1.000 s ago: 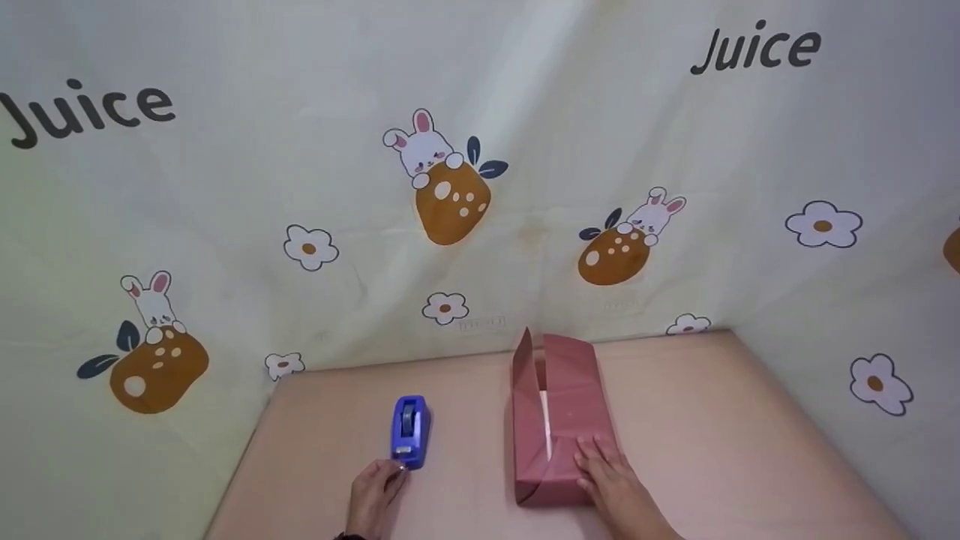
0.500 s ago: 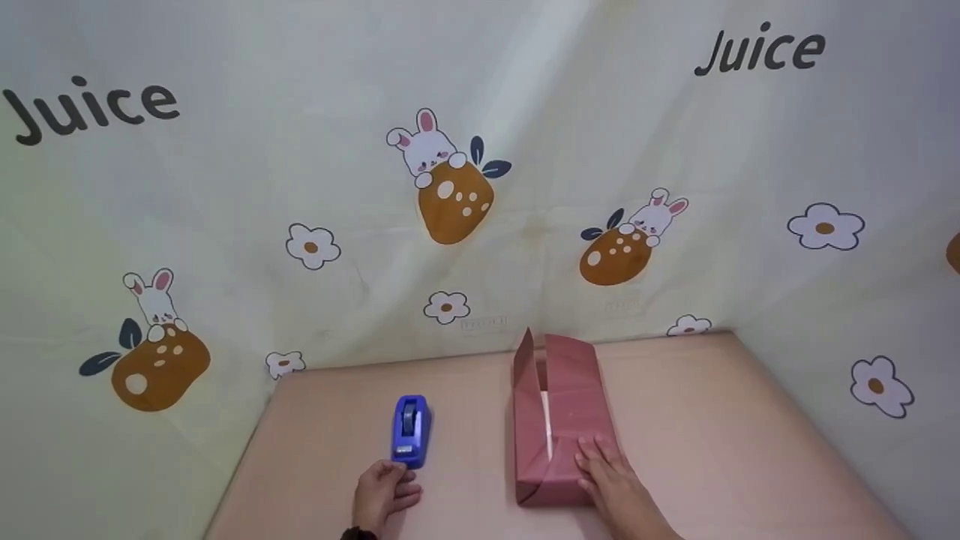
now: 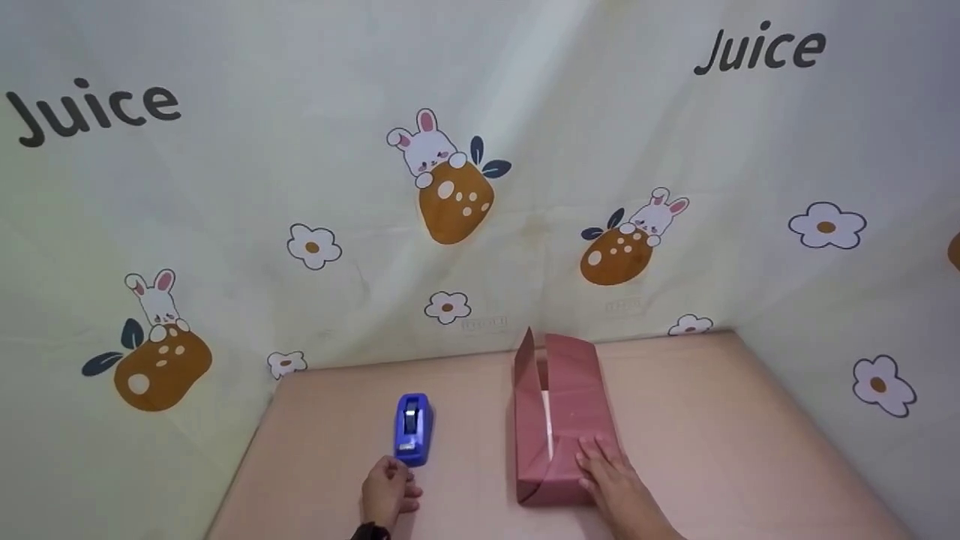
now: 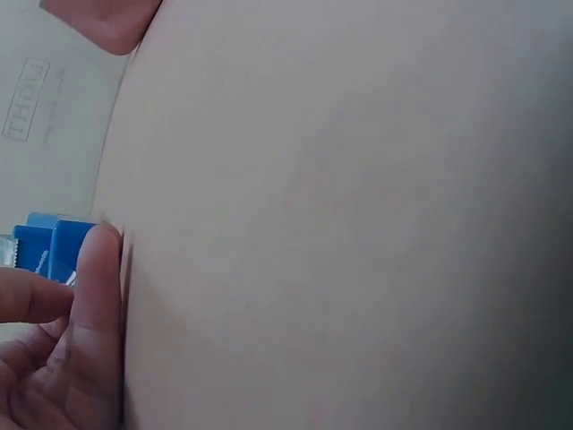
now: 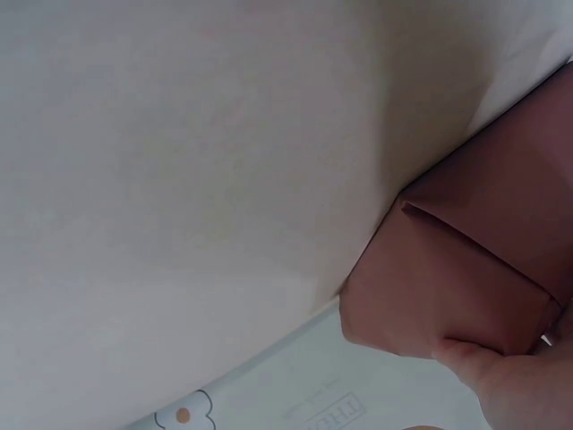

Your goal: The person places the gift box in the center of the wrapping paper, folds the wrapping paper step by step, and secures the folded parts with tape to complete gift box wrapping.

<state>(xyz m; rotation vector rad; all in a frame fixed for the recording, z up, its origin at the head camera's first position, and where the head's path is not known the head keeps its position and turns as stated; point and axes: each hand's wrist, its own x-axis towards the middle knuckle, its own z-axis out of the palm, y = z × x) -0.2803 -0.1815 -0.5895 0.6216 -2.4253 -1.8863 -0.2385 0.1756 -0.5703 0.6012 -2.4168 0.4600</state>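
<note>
A blue tape dispenser [image 3: 423,439] stands on the left part of the table, its cutter end facing me. Thumb and index finger of my left hand [image 3: 386,491] come together right at that end, the other fingers loosely bent. In the left wrist view a small shiny bit of clear tape [image 4: 71,279] shows between those fingertips and the dispenser [image 4: 72,237]. To the right lies a box in dark pink wrapping paper [image 3: 577,405]; a white strip shows through the gap in its top, and the far end's flaps stick up. My right hand [image 3: 619,480] rests on its near right edge, fingers extended.
The pinkish tabletop [image 3: 465,420] spreads between dispenser and box and out to the right. A pale curtain [image 3: 360,187] printed with rabbits, flowers and lettering hangs behind the table's far edge and along its sides.
My left hand has shifted slightly right at the dispenser's near end, and its lower fingers have come away from the pinching fingertips. The right hand and the wrapped box stay as they were.
</note>
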